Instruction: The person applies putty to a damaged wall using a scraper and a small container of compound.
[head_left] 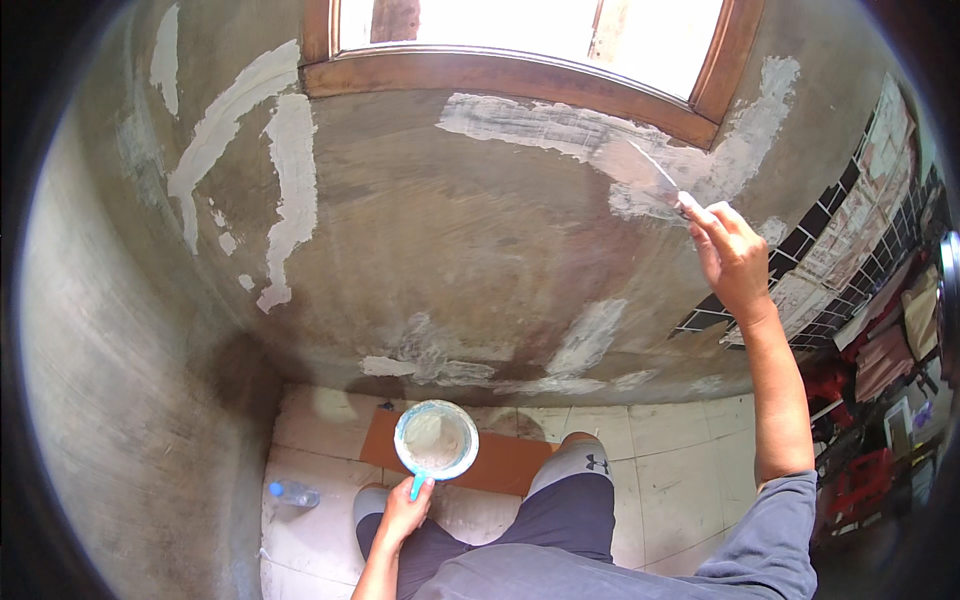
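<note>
My left hand [402, 513] is closed round the blue handle of a round dipper [437, 440], which has white filler paste inside and smears on its rim. Up at the wall, my right hand [732, 255] grips a putty knife [655, 172]; its thin blade edge lies against a pale filler patch [540, 128] just under the window frame. My right fingers hide the knife's handle. More white filler patches [292, 190] streak the grey-brown wall [430, 220] at the left and low down near the floor.
A wooden window frame [500, 80] sits above the patch. On the tiled floor [680, 480] are a brown cardboard piece [500, 465] and a plastic bottle [296, 494]. Dark tiling [815, 215] covers the wall at right, with clutter and a red crate [865, 480] below.
</note>
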